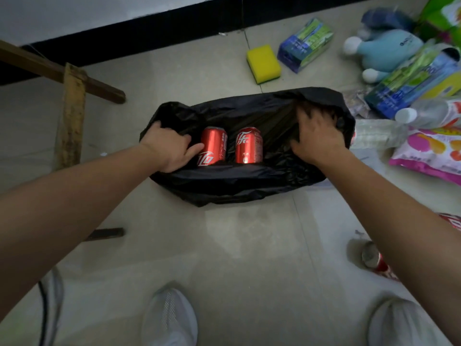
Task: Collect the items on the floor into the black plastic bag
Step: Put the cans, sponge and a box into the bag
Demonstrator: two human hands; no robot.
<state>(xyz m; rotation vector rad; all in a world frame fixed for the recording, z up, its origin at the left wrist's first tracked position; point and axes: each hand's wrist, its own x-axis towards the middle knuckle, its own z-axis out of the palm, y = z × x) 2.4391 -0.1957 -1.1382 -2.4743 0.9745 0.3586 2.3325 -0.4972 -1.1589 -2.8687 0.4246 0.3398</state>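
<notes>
- The pale tiled floor (249, 245) fills my feed, with a dark skirting strip along the far wall.
- The crumpled black plastic bag (237, 186) lies on the floor in the middle of the view, ahead of the person's feet, with its mouth spread wide and facing up.
- A rough frame of brown wooden battens (71, 116) stands to the left of the bag, well apart from it.
- A pink printed snack packet (429, 153) lies flat on the floor near the bag's right end.
- A light-blue plush toy with white paws (384, 51) rests at the far right, beside a blue-and-green tissue pack (305, 44).
- Two pale grey shoes (169, 318) show at the bottom edge.
- The left hand (167, 148) grips the bag's left rim, fingers curled over the plastic, thumb pointing at the nearer can.
- The right hand (319, 138) reaches inside the bag's right end with fingers spread. They are smeared by motion, so I cannot tell whether it holds the plastic or only presses on it.
- A clear plastic bottle with a white cap (429, 113) lies on its side above the pink packet.
- A yellow rectangular sponge (263, 63) sits just beyond the bag's far rim.
- Two red drink cans lie side by side inside the bag: the left can (214, 143) is just beside the left thumb, and the right can (249, 146) sits at the bag's middle.
- Another red can (376, 260) lies on the floor, partly hidden behind the right forearm.
</notes>
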